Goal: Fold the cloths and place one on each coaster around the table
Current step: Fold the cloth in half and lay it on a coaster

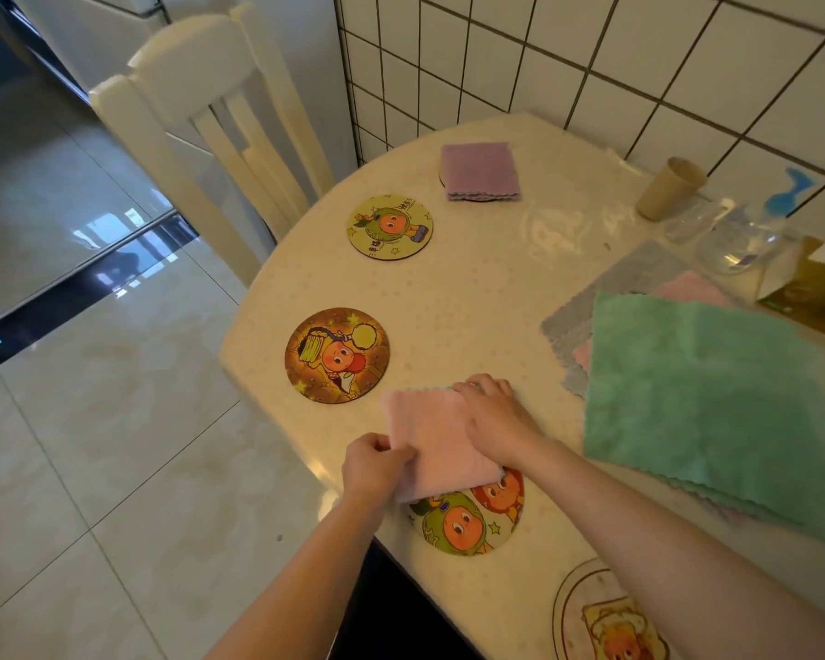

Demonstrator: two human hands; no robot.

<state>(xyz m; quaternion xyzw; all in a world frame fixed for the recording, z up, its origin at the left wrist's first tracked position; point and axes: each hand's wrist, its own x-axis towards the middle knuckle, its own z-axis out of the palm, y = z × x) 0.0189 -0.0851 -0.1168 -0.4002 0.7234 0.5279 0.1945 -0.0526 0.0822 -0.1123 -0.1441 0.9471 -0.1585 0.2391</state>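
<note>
Pink cloth (437,440), folded to a small square, on the worktop (487,297) edge, overlapping the near cartoon coaster (472,516). My left hand (372,469) pinches its near-left edge with curled fingers; my right hand (496,421) presses flat on top, fingers together. Step, as I judge it: finishing the fold. Next move calls for centring it on that coaster. Purple folded cloth (479,171) sits on the far coaster; two coasters lie bare. Green cloth (706,397) tops the unfolded stack. Tan cup (667,188): contents unseen.

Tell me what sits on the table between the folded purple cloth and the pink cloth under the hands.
In the head view, two bare coasters: the green-character coaster nearer the purple cloth, the orange coaster nearer the pink cloth.
</note>
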